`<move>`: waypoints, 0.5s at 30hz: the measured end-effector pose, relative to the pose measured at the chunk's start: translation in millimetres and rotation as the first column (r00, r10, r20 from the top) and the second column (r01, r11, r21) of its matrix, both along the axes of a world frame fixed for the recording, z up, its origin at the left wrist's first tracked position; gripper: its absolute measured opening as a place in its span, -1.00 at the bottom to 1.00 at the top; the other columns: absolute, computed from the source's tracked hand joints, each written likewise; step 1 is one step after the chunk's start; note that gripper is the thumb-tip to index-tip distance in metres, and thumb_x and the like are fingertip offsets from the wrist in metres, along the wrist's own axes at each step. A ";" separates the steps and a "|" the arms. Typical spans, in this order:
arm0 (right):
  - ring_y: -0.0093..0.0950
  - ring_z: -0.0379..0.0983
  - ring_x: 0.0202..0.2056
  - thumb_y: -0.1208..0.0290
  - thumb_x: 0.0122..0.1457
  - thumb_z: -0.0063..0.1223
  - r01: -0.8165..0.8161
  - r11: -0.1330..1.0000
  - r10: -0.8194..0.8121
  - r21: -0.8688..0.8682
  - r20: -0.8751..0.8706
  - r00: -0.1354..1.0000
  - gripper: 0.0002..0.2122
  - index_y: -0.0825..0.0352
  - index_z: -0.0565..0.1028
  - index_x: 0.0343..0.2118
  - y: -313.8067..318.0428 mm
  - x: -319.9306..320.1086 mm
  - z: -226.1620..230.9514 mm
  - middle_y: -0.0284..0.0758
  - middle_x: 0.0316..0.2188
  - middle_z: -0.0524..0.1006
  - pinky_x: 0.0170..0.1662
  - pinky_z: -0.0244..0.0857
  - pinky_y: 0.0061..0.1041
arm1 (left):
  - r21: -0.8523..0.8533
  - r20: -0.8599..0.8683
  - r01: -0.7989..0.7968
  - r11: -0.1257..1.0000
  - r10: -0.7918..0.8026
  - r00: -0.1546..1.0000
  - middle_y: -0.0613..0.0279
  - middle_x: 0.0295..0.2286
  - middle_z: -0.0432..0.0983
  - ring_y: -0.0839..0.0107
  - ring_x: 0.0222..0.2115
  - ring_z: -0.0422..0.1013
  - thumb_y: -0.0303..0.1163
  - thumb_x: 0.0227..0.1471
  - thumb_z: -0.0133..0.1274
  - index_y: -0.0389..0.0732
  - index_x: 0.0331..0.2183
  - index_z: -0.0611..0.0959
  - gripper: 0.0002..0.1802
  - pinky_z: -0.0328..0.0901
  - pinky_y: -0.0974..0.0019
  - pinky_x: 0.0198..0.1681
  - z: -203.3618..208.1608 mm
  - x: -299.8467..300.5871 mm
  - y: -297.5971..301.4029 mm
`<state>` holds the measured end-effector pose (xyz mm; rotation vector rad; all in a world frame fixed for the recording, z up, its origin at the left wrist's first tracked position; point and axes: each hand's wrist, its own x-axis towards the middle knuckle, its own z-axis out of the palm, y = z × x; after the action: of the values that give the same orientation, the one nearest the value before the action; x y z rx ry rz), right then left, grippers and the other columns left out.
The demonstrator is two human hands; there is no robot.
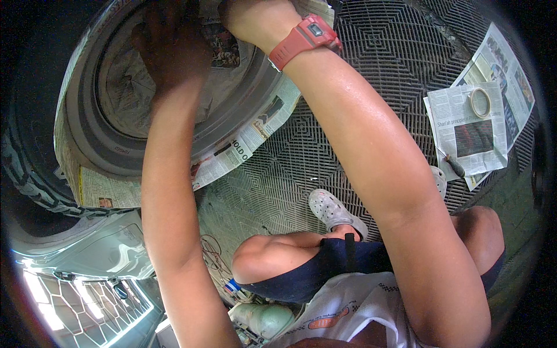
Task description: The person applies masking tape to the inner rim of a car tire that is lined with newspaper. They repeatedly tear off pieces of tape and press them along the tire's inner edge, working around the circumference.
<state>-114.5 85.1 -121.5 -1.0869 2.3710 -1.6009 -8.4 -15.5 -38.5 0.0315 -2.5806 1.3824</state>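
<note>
A wheel rim (125,156), grey and matt, stands at the upper left with sheets of newspaper (243,148) tucked round its outer edge. More newspaper (125,95) lines the inside of the rim. My left hand (174,55) reaches into the rim in deep shadow, against the inner newspaper; its fingers are too dark to read. My right hand (255,20) is at the top edge of the view, over the rim's upper right part beside a printed newspaper picture. Its fingers are cut off and hidden. A red watch (307,37) is on my right wrist.
Folded newspapers (464,130) lie on the grey grid floor mat (383,75) at the right, with a roll of masking tape (480,103) and a dark-handled tool (454,166) on top. A pale car body (87,243) is at the lower left. A green rounded tank (264,319) stands near the lower edge.
</note>
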 end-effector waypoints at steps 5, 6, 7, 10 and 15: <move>-0.09 0.60 -0.02 0.40 0.28 -0.12 0.083 0.995 -0.087 -0.049 -0.089 0.992 -0.67 0.43 0.62 -0.05 -17.5 0.2 -18.3 0.05 -0.05 0.62 0.04 0.48 -0.12 | 0.025 -0.024 0.049 0.998 -0.048 0.999 -0.04 0.07 0.53 -0.07 0.10 0.43 -0.27 0.17 0.04 -0.12 0.11 0.61 -0.53 0.26 -0.20 0.19 -9.0 -14.3 4.4; -0.09 0.60 -0.02 0.40 0.28 -0.11 0.115 0.991 -0.121 -0.067 -0.098 0.988 -0.67 0.43 0.62 -0.05 -21.8 -0.9 -21.3 0.05 -0.04 0.62 0.05 0.48 -0.13 | 0.024 -0.025 0.060 0.998 -0.059 0.998 -0.04 0.07 0.54 -0.07 0.10 0.43 -0.28 0.17 0.04 -0.12 0.11 0.62 -0.53 0.26 -0.20 0.19 -10.2 -17.2 4.6; -0.08 0.60 -0.02 0.40 0.28 -0.11 0.141 0.986 -0.150 -0.088 -0.103 0.983 -0.67 0.42 0.62 -0.04 -22.9 0.0 -20.1 0.04 -0.04 0.62 0.06 0.48 -0.13 | 0.032 -0.032 0.061 0.998 -0.060 0.998 -0.04 0.07 0.54 -0.07 0.10 0.43 -0.28 0.16 0.04 -0.12 0.10 0.62 -0.53 0.26 -0.20 0.19 -11.2 -16.6 5.1; -0.10 0.60 0.00 0.38 0.29 -0.11 0.027 0.999 -0.030 -0.046 -0.064 0.997 -0.66 0.42 0.61 -0.02 -18.8 -3.4 -19.8 0.02 -0.01 0.62 0.09 0.46 -0.15 | 0.013 0.007 0.082 0.997 -0.082 0.997 -0.04 0.08 0.53 -0.06 0.11 0.43 -0.27 0.17 0.04 -0.11 0.13 0.60 -0.51 0.26 -0.19 0.20 -13.3 -19.2 6.9; -0.06 0.61 -0.23 0.29 0.21 -0.01 0.050 0.991 -0.049 -0.121 0.014 0.999 -0.74 0.32 0.64 -0.21 7.4 18.3 -19.9 -0.04 -0.30 0.63 -0.11 0.49 -0.07 | -0.046 0.103 0.129 0.991 -0.123 0.987 -0.04 0.10 0.51 -0.04 0.12 0.43 -0.25 0.19 0.02 -0.10 0.17 0.57 -0.48 0.25 -0.18 0.22 -8.8 -20.0 9.3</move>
<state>-96.2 92.5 -141.4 -1.0441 2.3382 -1.7840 -28.3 -6.2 -47.3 -0.2108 -2.5736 1.4392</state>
